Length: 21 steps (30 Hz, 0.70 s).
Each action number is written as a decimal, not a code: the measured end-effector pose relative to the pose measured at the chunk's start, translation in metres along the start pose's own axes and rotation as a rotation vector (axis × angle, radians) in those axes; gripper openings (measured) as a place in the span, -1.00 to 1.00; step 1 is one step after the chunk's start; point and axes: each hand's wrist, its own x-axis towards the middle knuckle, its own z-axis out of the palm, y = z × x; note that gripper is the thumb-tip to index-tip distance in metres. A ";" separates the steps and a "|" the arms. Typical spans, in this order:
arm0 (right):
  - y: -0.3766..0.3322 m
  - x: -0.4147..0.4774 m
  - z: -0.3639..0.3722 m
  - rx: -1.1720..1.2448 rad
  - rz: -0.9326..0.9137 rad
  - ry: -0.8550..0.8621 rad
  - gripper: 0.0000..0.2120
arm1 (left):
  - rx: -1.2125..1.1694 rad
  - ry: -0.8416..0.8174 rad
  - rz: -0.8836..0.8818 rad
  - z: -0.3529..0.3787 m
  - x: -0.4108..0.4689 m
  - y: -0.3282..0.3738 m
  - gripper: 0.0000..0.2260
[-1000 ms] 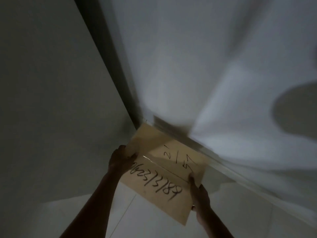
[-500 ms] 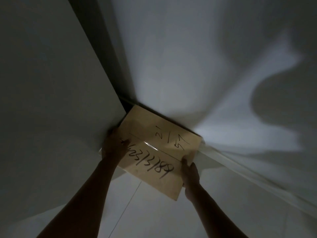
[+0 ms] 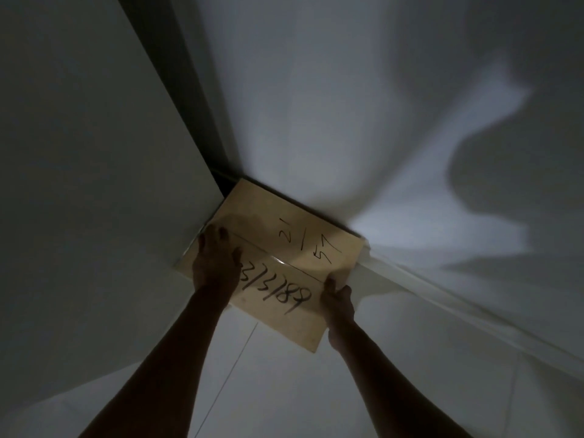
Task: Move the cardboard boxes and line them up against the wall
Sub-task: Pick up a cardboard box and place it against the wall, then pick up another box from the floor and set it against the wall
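Down in a dim corner, a flat tan cardboard box (image 3: pixel 284 260) with black handwritten numbers sits against the white wall (image 3: pixel 347 105). The left hand (image 3: pixel 215 263) presses flat on its top, and the right hand (image 3: pixel 338 303) clasps its right edge, apparently to square it into place.

A single cardboard box (image 3: pixel 284 257) sits low in a dim corner, its far edge against the white wall (image 3: pixel 316 105) and its left side tucked beside a pale panel (image 3: pixel 79 153) that meets the wall there. Its flat tan top faces up, the two flaps closed along a centre seam sealed with clear, shiny tape. Black marker handwriting covers the top: "21/57" on the far flap and a long number ending "3/3/89" on the near flap. The near right corner juts out over the pale tiled floor (image 3: pixel 284 390).
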 end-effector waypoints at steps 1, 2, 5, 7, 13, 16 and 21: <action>-0.002 0.000 -0.001 -0.021 0.013 -0.008 -0.43 | -0.009 -0.034 0.009 0.000 0.002 -0.004 -0.47; -0.005 0.000 -0.003 -0.042 0.030 -0.019 -0.42 | -0.016 -0.081 0.015 0.000 0.003 -0.008 -0.42; -0.016 -0.005 -0.014 -0.096 0.034 -0.034 -0.41 | -0.004 -0.245 0.068 -0.002 -0.002 -0.019 -0.24; -0.024 -0.018 -0.026 -0.163 -0.047 -0.007 -0.43 | 0.032 -0.304 0.106 -0.010 -0.011 -0.021 -0.23; -0.032 -0.092 -0.097 -0.329 -0.219 0.098 -0.35 | 0.037 -0.379 0.167 -0.071 -0.068 0.030 -0.29; -0.025 -0.140 -0.156 -0.383 -0.253 0.182 -0.31 | 0.039 -0.353 0.263 -0.110 -0.109 0.085 -0.29; 0.003 -0.228 -0.290 -0.447 -0.236 0.346 -0.24 | 0.075 -0.392 0.407 -0.162 -0.203 0.200 -0.31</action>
